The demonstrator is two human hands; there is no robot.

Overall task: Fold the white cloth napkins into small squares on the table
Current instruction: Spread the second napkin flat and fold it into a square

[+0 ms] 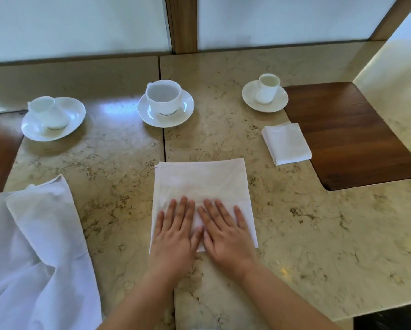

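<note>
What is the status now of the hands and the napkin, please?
Left hand and right hand flat, pressing napkin. One small folded napkin done. Nothing in the way.

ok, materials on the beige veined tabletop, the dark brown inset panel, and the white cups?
Beige veined tabletop: looks like polished marble or similar stone, given dark veining and glossy reflections. Dark brown inset panel: seemingly wood or veneer, with visible grain and a satin sheen. White cups, e.g. the middle one: probably glazed porcelain, smooth and shiny.

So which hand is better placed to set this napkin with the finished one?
Probably the right hand: both hands lie flat on the napkin, but the folded square sits to the far right.
</note>
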